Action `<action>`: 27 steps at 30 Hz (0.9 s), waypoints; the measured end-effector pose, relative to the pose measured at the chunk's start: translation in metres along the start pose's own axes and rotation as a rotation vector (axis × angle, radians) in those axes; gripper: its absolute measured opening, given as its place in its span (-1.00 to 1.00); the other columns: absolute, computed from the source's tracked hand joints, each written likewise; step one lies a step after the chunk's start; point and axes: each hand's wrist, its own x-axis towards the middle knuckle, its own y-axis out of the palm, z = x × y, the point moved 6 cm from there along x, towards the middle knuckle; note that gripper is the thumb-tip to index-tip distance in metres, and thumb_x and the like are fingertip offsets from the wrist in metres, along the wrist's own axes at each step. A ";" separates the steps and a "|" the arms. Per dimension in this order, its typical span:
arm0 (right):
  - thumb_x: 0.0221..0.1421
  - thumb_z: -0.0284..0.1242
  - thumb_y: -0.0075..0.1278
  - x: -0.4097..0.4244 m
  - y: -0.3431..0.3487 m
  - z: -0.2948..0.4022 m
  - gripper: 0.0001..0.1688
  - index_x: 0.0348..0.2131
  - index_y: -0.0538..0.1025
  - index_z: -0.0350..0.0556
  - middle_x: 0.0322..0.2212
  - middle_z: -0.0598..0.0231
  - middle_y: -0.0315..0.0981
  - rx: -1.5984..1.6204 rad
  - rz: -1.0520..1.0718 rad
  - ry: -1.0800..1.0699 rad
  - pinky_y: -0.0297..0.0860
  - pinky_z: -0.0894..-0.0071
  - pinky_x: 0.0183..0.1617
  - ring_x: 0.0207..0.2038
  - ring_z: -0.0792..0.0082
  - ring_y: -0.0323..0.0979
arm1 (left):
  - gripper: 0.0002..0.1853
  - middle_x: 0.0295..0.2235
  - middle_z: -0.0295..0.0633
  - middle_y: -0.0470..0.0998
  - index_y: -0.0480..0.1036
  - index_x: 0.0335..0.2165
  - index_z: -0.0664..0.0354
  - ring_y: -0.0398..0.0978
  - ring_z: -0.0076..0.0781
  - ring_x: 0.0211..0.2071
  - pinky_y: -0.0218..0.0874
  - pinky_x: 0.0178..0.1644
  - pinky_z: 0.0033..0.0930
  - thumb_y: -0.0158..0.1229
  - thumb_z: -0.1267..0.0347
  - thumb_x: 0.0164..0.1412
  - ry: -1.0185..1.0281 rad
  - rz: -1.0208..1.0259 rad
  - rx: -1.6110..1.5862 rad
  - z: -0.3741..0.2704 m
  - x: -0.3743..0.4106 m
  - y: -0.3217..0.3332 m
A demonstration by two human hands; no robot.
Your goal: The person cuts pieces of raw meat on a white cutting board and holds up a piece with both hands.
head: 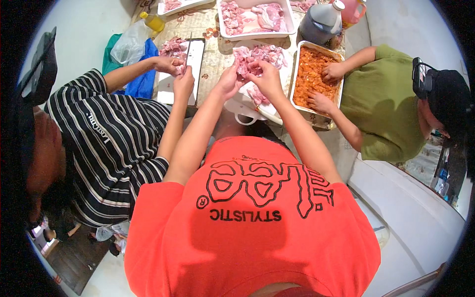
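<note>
My left hand (229, 81) and my right hand (265, 77) meet over a white cutting board (272, 107) and grip a piece of raw pink meat (243, 68) between their fingers. Behind them a heap of cut raw meat (272, 55) lies on the board. A smaller portion of meat (258, 95) rests nearer to me, beside my right wrist. The board's handle (245, 119) points towards me. Beyond the board stands a white tray (258, 36) with meat pieces and a larger slab.
At the left, a person in a striped shirt handles meat over another board (166, 91). At the right, a person in green has both hands in a tray (294, 89) of orange-red coated meat. A dark-filled jug (321, 24), a yellow bottle (154, 22) and plastic bags (130, 44) stand around.
</note>
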 end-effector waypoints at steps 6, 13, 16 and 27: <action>-0.17 -0.55 0.06 -0.012 0.002 0.025 -0.82 -0.43 0.45 -0.24 -0.50 0.04 0.44 -0.232 0.011 -0.030 0.38 0.24 -0.32 -0.42 0.13 0.46 | -0.64 -0.17 -0.17 0.46 0.34 -0.13 0.24 0.44 -0.37 -0.14 0.31 -0.05 -0.30 -0.15 0.19 0.30 0.032 0.111 -0.028 0.012 0.001 -0.007; -0.20 -0.50 0.08 -0.017 0.003 0.036 -0.82 -0.50 0.43 -0.21 -0.54 0.05 0.44 -0.369 0.034 -0.077 0.35 0.18 -0.34 -0.46 0.07 0.43 | -0.71 -0.17 -0.09 0.45 0.33 -0.13 0.29 0.42 -0.30 -0.11 0.30 -0.03 -0.24 -0.20 0.34 0.31 -0.010 0.136 -0.102 0.008 -0.009 -0.012; -0.21 -0.49 0.05 -0.017 -0.001 0.034 -0.83 -0.48 0.45 -0.16 -0.51 0.05 0.46 -0.273 0.019 0.011 0.35 0.14 -0.28 -0.40 0.05 0.44 | -0.66 -0.14 -0.05 0.44 0.31 -0.09 0.34 0.41 -0.26 -0.08 0.27 0.01 -0.19 -0.24 0.33 0.32 0.012 0.093 -0.078 -0.005 -0.021 -0.004; -0.23 -0.43 0.13 -0.008 0.003 -0.032 -0.82 -0.55 0.46 -0.14 -0.55 0.06 0.47 -0.218 0.069 0.253 0.35 0.21 -0.33 -0.44 0.06 0.45 | -0.49 0.02 -0.12 0.35 0.17 0.09 0.22 0.27 -0.32 0.07 0.11 0.11 -0.26 -0.26 0.13 0.32 0.066 0.022 0.070 -0.022 -0.019 -0.032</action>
